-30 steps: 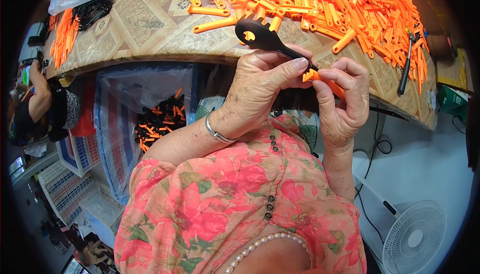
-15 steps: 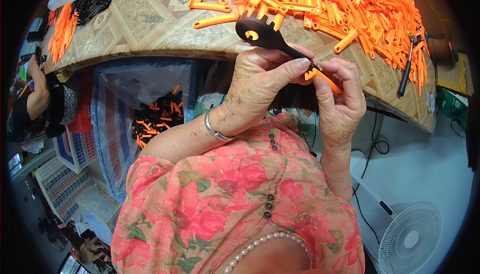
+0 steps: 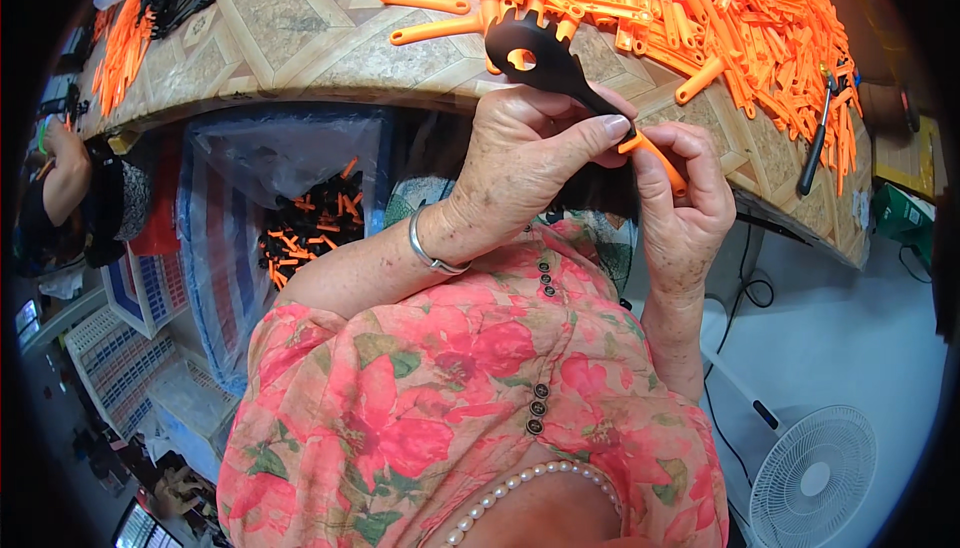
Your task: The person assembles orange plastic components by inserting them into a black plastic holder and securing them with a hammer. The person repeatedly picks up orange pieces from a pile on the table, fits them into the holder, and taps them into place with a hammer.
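Note:
My left hand (image 3: 530,153) grips a black pasta server (image 3: 558,70) by its narrow neck, thumb on top. The toothed, holed head points up and to the left, over the table edge. In my right hand (image 3: 688,183), the thumb and fingers pinch an orange handle (image 3: 664,166). Its upper end meets the server's neck beside my left thumb tip. How far the two parts are joined is hidden by my fingers. Beyond my hands, a large heap of similar orange handles (image 3: 690,23) lies on the table.
A black-handled tool (image 3: 817,143) lies at the table's right edge (image 3: 765,163). Below left, a plastic-lined bin (image 3: 205,248) holds black-and-orange pieces (image 3: 312,226). A white fan (image 3: 815,478) stands lower right. Another person's arm (image 3: 68,173) shows far left.
The pasta server has shifted slightly right and up. Less of the orange handle's forked end shows beside my left thumb. The other person's arm at far left has moved.

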{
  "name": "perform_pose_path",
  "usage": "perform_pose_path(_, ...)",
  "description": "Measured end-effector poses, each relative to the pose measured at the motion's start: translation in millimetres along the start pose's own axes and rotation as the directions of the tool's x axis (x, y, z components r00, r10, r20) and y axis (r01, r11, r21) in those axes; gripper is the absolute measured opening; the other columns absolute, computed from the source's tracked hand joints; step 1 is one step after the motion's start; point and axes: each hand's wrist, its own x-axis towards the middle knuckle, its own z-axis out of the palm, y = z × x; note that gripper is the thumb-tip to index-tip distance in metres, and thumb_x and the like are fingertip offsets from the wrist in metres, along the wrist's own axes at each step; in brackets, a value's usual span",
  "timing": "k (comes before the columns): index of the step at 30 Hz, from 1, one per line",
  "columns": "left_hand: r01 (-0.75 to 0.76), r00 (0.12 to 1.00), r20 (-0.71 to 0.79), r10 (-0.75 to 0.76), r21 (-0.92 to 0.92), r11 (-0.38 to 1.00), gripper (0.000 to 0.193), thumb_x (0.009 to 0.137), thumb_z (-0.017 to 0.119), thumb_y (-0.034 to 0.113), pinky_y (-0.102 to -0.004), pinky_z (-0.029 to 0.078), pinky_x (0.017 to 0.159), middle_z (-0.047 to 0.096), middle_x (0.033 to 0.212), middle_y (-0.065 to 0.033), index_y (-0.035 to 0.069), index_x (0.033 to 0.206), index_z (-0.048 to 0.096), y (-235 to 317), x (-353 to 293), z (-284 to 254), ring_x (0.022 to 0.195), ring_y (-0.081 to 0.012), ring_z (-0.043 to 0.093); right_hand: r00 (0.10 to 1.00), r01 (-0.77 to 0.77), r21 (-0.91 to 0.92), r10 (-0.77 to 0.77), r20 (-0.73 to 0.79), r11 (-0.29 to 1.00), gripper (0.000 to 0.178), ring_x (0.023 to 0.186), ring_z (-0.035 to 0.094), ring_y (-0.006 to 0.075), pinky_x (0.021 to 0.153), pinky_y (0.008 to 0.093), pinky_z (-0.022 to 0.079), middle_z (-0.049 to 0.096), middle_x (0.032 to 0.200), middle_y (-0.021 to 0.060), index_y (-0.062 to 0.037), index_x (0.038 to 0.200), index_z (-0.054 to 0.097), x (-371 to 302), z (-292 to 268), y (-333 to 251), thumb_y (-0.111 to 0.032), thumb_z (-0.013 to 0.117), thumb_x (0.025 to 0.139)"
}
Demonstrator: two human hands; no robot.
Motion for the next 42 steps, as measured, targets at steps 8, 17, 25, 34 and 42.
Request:
perform_pose_path(8,-0.012,0.999,0.053,0.009,0.057,0.998,0.023,0.087,0.068,0.003,-0.0241,0.054,0.080,0.069,0.096,-0.0066,-0.001,0.110,0.066,-5,1,-3,0.088,-0.0113,0.066,0.999,-0.001,-0.029,0.000,-0.033,1.000,0.014,0.079,0.062,0.0166,0.071,0.0277,0.049,0.063,0.088,0.0076,-0.0016,0.088,0.062,-1,3,5,-0.004,0.074,0.081)
perform_pose_path(17,-0.171,0.972,0.172,0.159,0.058,0.984,0.023,0.087,0.067,-0.002,-0.0256,0.053,0.085,0.064,0.103,-0.0058,-0.002,0.109,0.063,-6,0,-6,0.095,-0.0115,0.063,0.995,-0.087,0.062,0.084,0.051,0.994,0.012,0.074,0.062,0.0131,0.066,0.0260,0.049,0.065,0.085,0.0069,-0.0007,0.089,0.062,-2,-3,-4,-0.003,0.072,0.083)
perform_pose_path(25,-0.241,0.929,0.311,0.203,0.090,0.966,0.021,0.089,0.062,-0.005,-0.0277,0.050,0.090,0.059,0.109,-0.0078,-0.002,0.110,0.060,-14,-2,-11,0.102,-0.0139,0.059,0.998,0.049,-0.081,-0.047,0.037,0.995,0.014,0.069,0.063,0.0155,0.061,0.0263,0.049,0.065,0.083,0.0107,-0.0005,0.088,0.060,-13,-3,0,-0.003,0.072,0.081)
perform_pose_path(34,-0.181,0.975,0.153,0.164,0.111,0.977,0.016,0.093,0.059,0.002,-0.0229,0.048,0.081,0.060,0.104,-0.0045,-0.002,0.108,0.060,-8,-2,-13,0.094,-0.0091,0.056,0.990,-0.071,-0.049,0.076,0.122,0.996,0.013,0.068,0.065,0.0157,0.062,0.0267,0.050,0.067,0.082,0.0077,-0.0019,0.091,0.064,1,1,-11,-0.007,0.073,0.083)
perform_pose_path(42,-0.249,0.951,0.214,0.222,0.110,0.962,0.014,0.095,0.059,0.007,-0.0223,0.048,0.080,0.059,0.103,-0.0049,-0.003,0.105,0.060,-9,-4,-18,0.091,-0.0084,0.055,0.996,0.015,0.022,-0.017,0.090,1.000,0.009,0.069,0.063,0.0163,0.063,0.0275,0.050,0.066,0.082,0.0097,-0.0019,0.088,0.062,-5,9,-4,-0.004,0.071,0.084)
